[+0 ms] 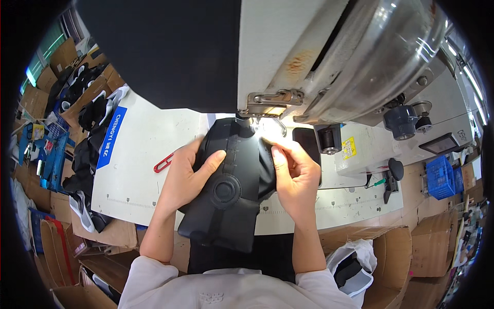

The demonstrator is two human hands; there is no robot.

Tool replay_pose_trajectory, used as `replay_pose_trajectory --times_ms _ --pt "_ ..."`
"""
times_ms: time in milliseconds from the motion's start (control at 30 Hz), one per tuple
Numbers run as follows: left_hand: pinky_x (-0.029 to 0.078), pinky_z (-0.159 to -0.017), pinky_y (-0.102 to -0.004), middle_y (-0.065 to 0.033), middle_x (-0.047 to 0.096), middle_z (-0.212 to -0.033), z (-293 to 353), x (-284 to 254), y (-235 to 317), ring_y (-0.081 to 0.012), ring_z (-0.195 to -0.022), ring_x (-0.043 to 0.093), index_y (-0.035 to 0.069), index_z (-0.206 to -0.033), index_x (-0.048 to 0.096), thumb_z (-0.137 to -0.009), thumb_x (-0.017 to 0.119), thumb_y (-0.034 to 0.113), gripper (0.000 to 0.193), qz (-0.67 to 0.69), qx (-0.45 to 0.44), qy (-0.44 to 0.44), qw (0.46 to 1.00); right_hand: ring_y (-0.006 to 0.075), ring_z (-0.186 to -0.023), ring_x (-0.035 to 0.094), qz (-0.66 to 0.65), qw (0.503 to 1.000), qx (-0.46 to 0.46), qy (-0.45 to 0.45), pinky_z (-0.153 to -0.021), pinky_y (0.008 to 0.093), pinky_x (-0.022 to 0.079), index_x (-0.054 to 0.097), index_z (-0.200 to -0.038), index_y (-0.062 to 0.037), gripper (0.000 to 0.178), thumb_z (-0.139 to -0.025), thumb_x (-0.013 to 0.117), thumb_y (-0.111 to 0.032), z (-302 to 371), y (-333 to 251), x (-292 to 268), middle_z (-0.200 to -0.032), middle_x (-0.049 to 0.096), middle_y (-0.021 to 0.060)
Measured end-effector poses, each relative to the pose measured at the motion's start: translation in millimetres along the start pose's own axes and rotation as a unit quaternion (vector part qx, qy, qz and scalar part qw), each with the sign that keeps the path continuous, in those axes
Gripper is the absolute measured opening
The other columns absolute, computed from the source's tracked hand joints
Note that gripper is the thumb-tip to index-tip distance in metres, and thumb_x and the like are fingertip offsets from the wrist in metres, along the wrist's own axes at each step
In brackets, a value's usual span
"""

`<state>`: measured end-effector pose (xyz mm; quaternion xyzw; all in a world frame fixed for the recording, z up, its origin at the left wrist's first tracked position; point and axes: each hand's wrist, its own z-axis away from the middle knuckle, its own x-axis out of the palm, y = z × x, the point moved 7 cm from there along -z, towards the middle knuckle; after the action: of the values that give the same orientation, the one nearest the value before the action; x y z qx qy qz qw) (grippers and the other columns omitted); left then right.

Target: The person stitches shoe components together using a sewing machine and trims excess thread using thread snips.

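A black fabric piece (231, 229) with a raised round disc and a strip along it lies at the front of the sewing machine (272, 103). Its far end is under the lit needle area. My left hand (188, 172) is closed on its left side, the thumb on top and the fingers hidden beneath. On the other side, my right hand (297, 175) pinches the piece's right edge close to the needle, fingertips partly lost in the glare. The piece's near end hangs over the table's front edge.
On the white table (139, 154) lie red-handled thread snips (163, 163) at left and a dark phone-like slab (307, 141) at right. Cardboard boxes (391, 257) and dark goods (85, 165) stand around. A blue crate (440, 176) is at far right.
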<state>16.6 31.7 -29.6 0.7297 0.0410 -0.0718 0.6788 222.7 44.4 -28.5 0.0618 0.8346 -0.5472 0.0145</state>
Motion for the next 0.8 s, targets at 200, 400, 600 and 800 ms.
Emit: replay_pose_trajectory --times_ms 200,400,600,800 --pt "0.034 -0.107 -0.0525 -0.0145 0.051 -0.138 44.8 6.8 79.7 -0.0386 -0.132 0.041 0.007 -0.127 0.058 -0.076 0.082 0.034 0.063 -0.311 0.305 -0.041 0.899 0.0020 -0.083 0.053 -0.196 0.979 0.019 -0.044 -0.072 0.0177 0.042 0.054 -0.123 -0.0010 0.029 -0.095 0.063 0.000 13.5 19.7 -1.4 -0.100 0.063 0.0007" --pt "0.024 -0.117 -0.0600 -0.0186 0.048 -0.147 67.5 59.3 65.4 -0.0477 -0.145 0.026 0.012 -0.114 0.072 -0.078 0.074 0.039 0.045 -0.470 0.331 -0.238 0.783 0.0083 -0.092 0.060 -0.097 0.994 -0.032 -0.038 -0.080 0.0232 0.048 0.060 -0.119 -0.0009 0.020 -0.099 0.057 -0.002 23.9 7.8 -5.7 -0.109 0.066 0.0046" --pt "0.037 -0.112 -0.0554 -0.0155 0.069 -0.117 67.8 23.0 70.1 -0.0374 -0.120 0.062 0.002 -0.107 0.070 -0.071 0.063 0.013 0.038 -0.192 0.353 -0.127 0.907 0.0286 -0.064 0.053 0.183 0.967 -0.135 -0.118 -0.059 0.0359 0.045 0.073 -0.109 -0.0098 0.035 -0.083 0.058 0.009 21.9 -46.0 -11.8 -0.080 0.048 0.0140" --pt "0.047 -0.103 -0.0505 -0.0161 0.073 -0.107 78.6 43.6 67.0 -0.0358 -0.110 0.068 0.003 -0.101 0.071 -0.092 0.059 0.028 0.029 -0.221 0.420 -0.068 0.877 0.0311 -0.070 0.057 0.246 0.947 -0.103 -0.179 -0.064 0.0394 0.047 0.074 -0.109 -0.0109 0.040 -0.082 0.054 0.011 17.8 -44.6 -15.0 -0.083 0.049 0.0151"
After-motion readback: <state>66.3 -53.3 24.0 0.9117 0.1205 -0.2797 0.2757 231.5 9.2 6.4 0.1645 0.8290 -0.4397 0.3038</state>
